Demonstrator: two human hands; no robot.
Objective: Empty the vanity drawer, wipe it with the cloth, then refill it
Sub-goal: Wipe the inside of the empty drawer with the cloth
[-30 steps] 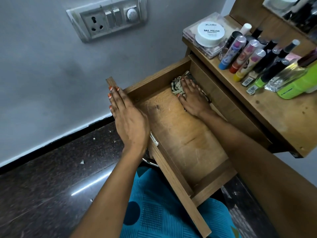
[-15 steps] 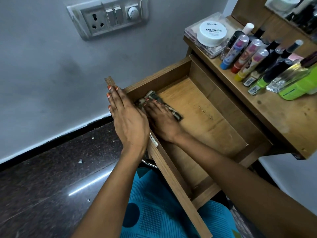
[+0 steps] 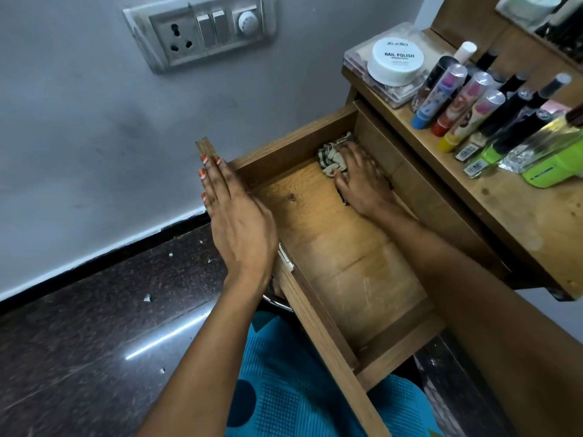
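Vanity drawer (image 3: 347, 266): pulled out, wooden floor bare apart from the cloth.
Cloth (image 3: 331, 156): patterned, bunched in the drawer's far corner, close to the table's body.
Right hand (image 3: 362, 182): flat on the cloth, fingers (image 3: 353, 154) slightly spread and pressing it down; the outline is blurred.
Left hand (image 3: 241, 230): laid along the drawer's front panel, fingers (image 3: 214, 181) straight and pressed together.
Table (image 3: 520, 222): carries a white nail polish remover jar (image 3: 392, 59), lip balm tubes (image 3: 462, 107) and bottles.
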